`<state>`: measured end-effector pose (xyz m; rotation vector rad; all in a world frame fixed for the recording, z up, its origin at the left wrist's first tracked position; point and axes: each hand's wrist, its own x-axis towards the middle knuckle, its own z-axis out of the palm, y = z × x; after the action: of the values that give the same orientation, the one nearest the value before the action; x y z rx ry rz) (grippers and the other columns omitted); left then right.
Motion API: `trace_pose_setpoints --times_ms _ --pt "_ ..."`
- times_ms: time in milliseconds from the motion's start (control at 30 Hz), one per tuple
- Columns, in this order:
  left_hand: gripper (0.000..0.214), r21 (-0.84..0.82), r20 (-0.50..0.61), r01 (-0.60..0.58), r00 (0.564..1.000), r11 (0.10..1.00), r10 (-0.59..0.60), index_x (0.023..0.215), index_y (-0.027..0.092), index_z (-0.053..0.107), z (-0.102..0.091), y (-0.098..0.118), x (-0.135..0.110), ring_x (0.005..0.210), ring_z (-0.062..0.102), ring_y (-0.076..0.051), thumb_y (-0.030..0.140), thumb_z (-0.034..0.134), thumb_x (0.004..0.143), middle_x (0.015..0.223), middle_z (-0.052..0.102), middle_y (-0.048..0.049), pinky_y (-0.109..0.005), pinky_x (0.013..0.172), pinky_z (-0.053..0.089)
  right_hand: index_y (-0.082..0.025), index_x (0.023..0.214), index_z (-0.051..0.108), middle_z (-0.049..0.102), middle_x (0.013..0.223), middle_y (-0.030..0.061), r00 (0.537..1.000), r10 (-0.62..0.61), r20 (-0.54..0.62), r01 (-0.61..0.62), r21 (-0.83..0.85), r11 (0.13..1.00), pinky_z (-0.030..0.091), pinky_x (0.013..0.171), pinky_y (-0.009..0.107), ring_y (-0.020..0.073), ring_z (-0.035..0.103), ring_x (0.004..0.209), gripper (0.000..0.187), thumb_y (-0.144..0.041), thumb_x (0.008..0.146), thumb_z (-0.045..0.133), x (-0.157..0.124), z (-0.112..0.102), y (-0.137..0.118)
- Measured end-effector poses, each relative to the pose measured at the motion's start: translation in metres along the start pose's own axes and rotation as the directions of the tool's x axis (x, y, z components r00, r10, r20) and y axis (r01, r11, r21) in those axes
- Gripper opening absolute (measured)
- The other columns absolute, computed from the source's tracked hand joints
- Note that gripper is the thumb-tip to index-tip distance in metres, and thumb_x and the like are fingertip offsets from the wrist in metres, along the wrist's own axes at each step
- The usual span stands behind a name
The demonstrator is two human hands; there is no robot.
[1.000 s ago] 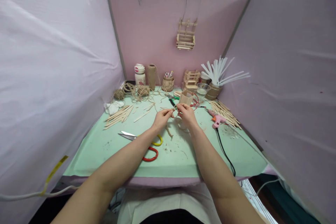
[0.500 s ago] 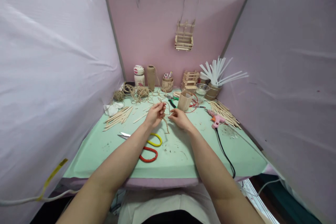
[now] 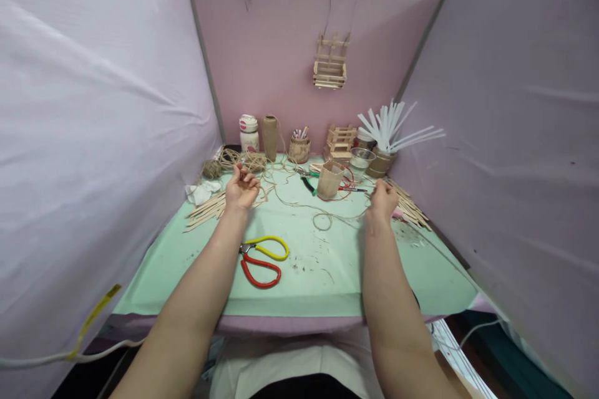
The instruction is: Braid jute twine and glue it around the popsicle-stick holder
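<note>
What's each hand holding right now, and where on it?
One twine strand, stretched between them: the left hand grips one end stretch, the right hand the other; its middle lies looped on the table.

The left hand (image 3: 242,190) and right hand (image 3: 382,202) lead back to bare forearms. Below the table (image 3: 299,290) edge, a white garment (image 3: 299,358) shows, with dark cloth (image 3: 304,388) beneath.

Front mat (image 3: 327,290) bare beside scissors (image 3: 261,260); twine loop (image 3: 322,221), cup (image 3: 330,179) obstruct beyond
</note>
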<state>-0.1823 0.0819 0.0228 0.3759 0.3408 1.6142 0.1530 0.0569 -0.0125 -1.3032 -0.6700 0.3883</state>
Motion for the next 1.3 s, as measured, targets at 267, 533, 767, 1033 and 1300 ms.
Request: trace_pose_setpoints --times_ms 267,533,767,1033,1300 --pt "0.016 0.477 0.164 0.018 0.98 0.879 -0.109 0.08 0.013 0.068 0.013 -0.049 -0.023 0.053 0.047 -0.003 0.023 0.074 0.069 0.066 0.059 0.0 -0.015 0.05 0.035 -0.019 0.084 0.057 0.055 0.096 0.0099 0.847 -0.531 0.036 0.521 -0.257 0.814 0.036 0.094 0.042 0.0238 0.05 0.101 0.012 -0.029 0.079 0.053 -0.046 0.022 -0.021" --pt "0.027 0.845 0.327 -0.26 0.942 0.467 -0.067 0.093 0.014 0.07 0.009 -0.083 -0.047 0.058 0.051 -0.009 0.032 0.062 0.074 0.069 0.065 -0.002 -0.023 0.059 0.043 -0.021 0.102 0.058 0.056 0.102 0.0076 0.588 -0.56 0.584 0.63 0.104 0.769 0.046 0.079 0.033 0.0187 0.053 0.09 0.024 -0.025 0.079 0.06 -0.093 0.044 -0.028" --pt "0.02 0.877 0.433 -0.407 0.9 0.254 -0.053 0.088 0.016 0.069 0.007 -0.088 -0.054 0.074 0.062 -0.015 0.028 0.055 0.079 0.078 0.07 -0.0043 -0.027 0.072 0.048 -0.021 0.078 0.063 0.057 0.086 0.0048 0.579 -0.494 0.649 0.513 0.181 0.839 0.045 0.069 0.029 0.0167 0.055 0.084 0.014 -0.033 0.083 0.058 -0.092 0.045 -0.025" --pt "0.025 0.885 0.42 -0.398 0.906 0.241 -0.049 0.092 0.014 0.069 0.01 -0.089 -0.059 0.073 0.062 -0.015 0.031 0.057 0.079 0.079 0.07 -0.0051 -0.026 0.071 0.048 -0.018 0.077 0.063 0.063 0.076 0.0026 0.701 -0.245 0.67 0.254 0.087 0.963 0.043 0.065 0.027 0.0154 0.055 0.071 0.026 -0.043 0.08 0.056 -0.089 0.047 -0.021" --pt "0.03 0.878 0.424 -0.403 0.905 0.258 -0.03 0.082 0.015 0.07 0.012 -0.089 -0.064 0.067 0.059 -0.014 0.041 0.056 0.08 0.071 0.068 -0.0034 -0.024 0.064 0.046 -0.017 0.067 0.061 0.061 0.066 0.0012 0.741 -0.173 0.649 0.219 0.011 0.976 0.039 0.06 0.026 0.0136 0.051 0.062 0.028 -0.045 0.074 0.061 -0.091 0.047 -0.023"
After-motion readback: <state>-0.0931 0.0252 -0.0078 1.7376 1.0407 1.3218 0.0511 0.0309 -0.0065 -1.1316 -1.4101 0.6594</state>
